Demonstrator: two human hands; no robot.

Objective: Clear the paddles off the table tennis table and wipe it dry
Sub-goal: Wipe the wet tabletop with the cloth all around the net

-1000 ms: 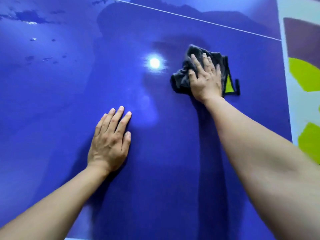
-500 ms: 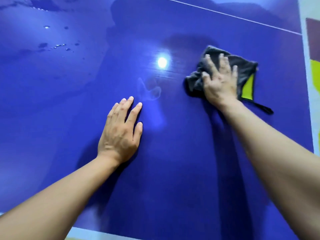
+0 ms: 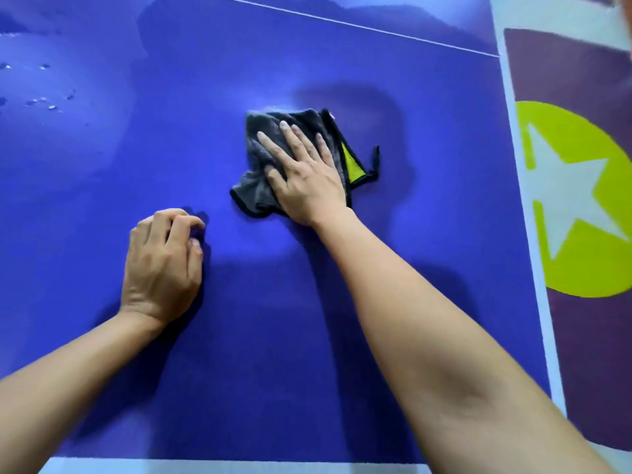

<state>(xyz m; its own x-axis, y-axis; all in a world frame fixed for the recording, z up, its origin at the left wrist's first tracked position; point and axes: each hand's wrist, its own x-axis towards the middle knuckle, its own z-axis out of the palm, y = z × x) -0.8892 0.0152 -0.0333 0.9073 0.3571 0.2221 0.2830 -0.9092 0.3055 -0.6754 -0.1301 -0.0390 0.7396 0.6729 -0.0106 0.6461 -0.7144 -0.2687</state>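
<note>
Blue tabletop: it is filling most of the view and shining glossily, with a thin white line crossing its far side and a pale band running along its near edge.
Grey cloth: it is lying crumpled on the table, a little right of the middle. Black edging is running round it, a yellow-green face is showing at its right corner, and a short black loop is sticking out there.
Right hand: it is pressing down on the cloth with the palm flat and the fingers straight and slightly spread, covering the cloth's centre and not gripping it.
Left hand: it is resting on the bare table to the left of the cloth and nearer the person, apart from it. Its fingers are curling under, the tips are touching the surface, and it is holding nothing.
Water drops: they are sitting at the table's far left, well apart from the cloth.
Floor: it is showing purple beyond the table's right edge, carrying a yellow-green disc with a white star.
</note>
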